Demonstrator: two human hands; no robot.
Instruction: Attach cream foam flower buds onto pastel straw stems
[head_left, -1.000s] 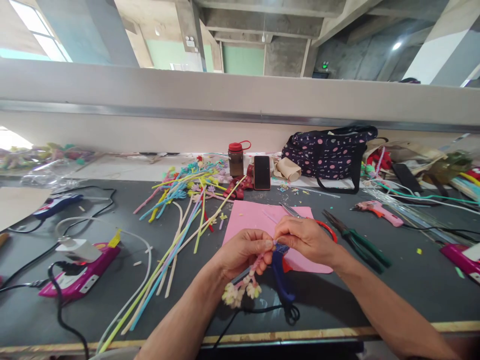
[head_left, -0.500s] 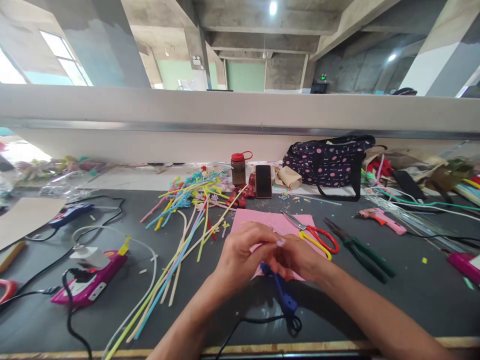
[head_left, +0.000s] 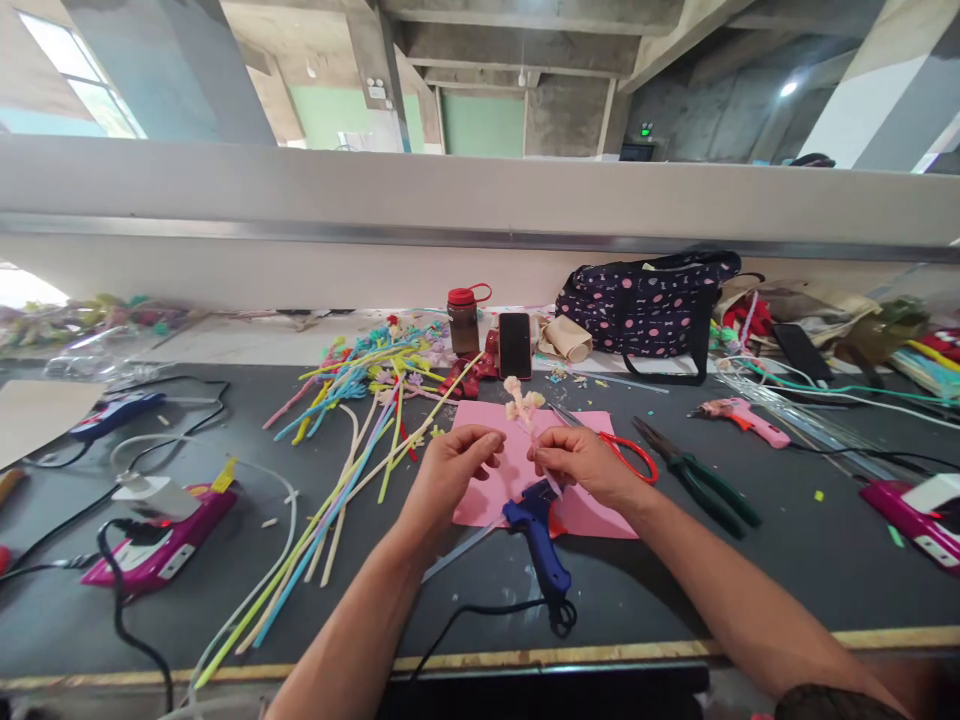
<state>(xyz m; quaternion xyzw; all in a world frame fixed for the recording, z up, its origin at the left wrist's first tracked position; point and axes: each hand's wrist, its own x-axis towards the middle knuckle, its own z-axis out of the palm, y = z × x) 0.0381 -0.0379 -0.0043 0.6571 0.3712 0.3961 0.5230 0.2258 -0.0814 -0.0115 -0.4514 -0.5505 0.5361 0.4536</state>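
My right hand [head_left: 577, 462] pinches the thin stem of a small pale pink and cream flower sprig [head_left: 523, 402], which looks made of fuzzy pipe cleaner. The sprig stands upright above a pink sheet [head_left: 480, 490]. To its left is my left hand [head_left: 457, 462], apart from the sprig, its fingers curled and thumb drawn in; anything between those fingertips is too small to make out. Below both hands a blue glue gun [head_left: 541, 545] lies with its nozzle end on the sheet and a clear glue stick behind it. Red-handled scissors [head_left: 634, 458] lie partly behind my right hand.
Green-handled pliers [head_left: 697, 475] and a pink glue gun [head_left: 742, 420] lie to the right. Loose pipe cleaners [head_left: 352, 500] spread leftward. A magenta power strip [head_left: 165, 540] with cords sits at left. A bottle [head_left: 463, 325], phone [head_left: 514, 345] and dark patterned bag [head_left: 637, 315] stand behind.
My hands, which were together over the sheet, have drawn apart. The flower sprig now shows above my right hand, and the blue glue gun is more fully visible. The view has tilted down slightly.
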